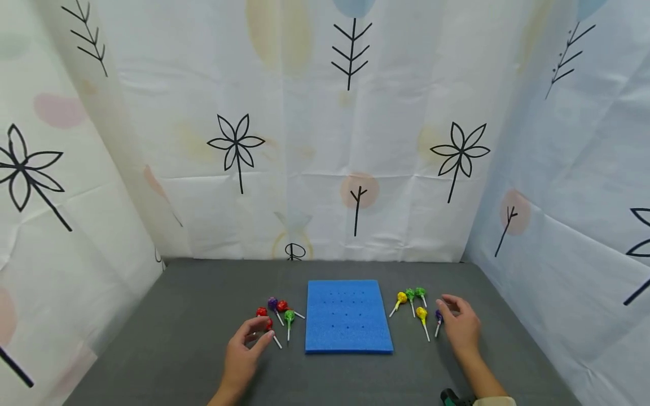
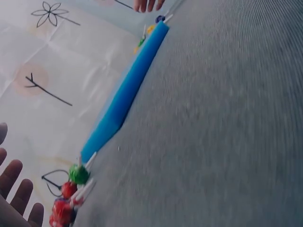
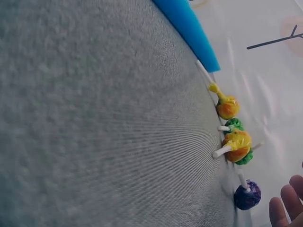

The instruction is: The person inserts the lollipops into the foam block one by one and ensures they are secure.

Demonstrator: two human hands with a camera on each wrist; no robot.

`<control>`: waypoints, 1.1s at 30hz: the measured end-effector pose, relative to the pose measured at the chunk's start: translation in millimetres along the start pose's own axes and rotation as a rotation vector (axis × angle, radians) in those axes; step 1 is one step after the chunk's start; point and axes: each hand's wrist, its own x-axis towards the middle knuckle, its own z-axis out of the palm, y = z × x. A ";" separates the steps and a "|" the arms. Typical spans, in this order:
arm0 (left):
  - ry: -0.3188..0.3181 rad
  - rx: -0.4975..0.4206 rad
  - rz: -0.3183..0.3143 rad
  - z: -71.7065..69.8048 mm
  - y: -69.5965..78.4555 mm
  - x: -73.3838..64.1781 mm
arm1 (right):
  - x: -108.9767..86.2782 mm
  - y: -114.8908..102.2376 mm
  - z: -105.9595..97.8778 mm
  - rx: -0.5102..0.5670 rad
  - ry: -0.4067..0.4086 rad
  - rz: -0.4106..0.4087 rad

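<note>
Lollipops flanked the blue board | left hand, right hand: fingers parted, holding nothing | pinching one stick apiece, clear of neighbours, seemed best

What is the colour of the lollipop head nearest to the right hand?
The lollipop head is mostly purple, clearest in the right wrist view.

I stand or sit in what looks like a small booth: pale, creased sheeting, printed with line-drawn flowers, lines three sides of my grey table. Home or lab, I cannot tell.
</note>
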 end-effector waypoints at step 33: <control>-0.163 0.035 -0.257 64.3 10.9 -10.9 | 25.3 18.1 -1.7 -0.347 -0.536 0.117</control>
